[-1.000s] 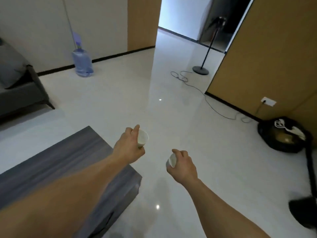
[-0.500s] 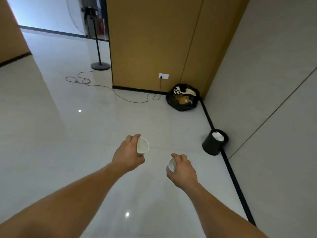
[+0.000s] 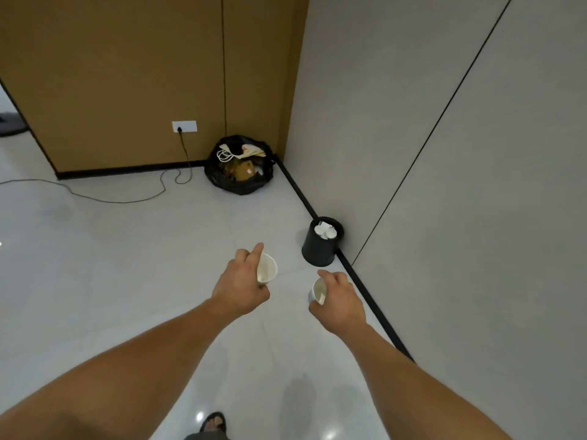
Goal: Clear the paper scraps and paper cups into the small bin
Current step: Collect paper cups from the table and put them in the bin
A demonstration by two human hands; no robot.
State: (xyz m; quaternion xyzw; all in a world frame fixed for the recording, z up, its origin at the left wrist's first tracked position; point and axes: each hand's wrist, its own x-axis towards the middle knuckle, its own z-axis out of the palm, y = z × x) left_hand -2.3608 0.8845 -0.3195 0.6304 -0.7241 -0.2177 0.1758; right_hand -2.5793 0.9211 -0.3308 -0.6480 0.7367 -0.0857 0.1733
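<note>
My left hand point(image 3: 239, 285) grips a white paper cup point(image 3: 266, 269), its mouth turned to the right. In my right hand point(image 3: 340, 301) is a second white paper cup point(image 3: 318, 290), mouth turned left. Both hands are held out over the pale floor. The small black bin point(image 3: 317, 249) stands against the grey wall, just beyond and slightly right of my hands, with white paper scraps point(image 3: 324, 231) inside it.
A full black rubbish bag point(image 3: 238, 181) sits in the corner by the brown wall. A black cable point(image 3: 127, 198) runs across the floor from a wall socket point(image 3: 184, 126). A black skirting strip point(image 3: 365, 290) follows the grey wall on the right. My sandalled foot point(image 3: 213, 422) shows at the bottom.
The view has swung right and moved closer to the corner; the small bin is now nearer and larger. Both hands still hold their cups in the same pose.
</note>
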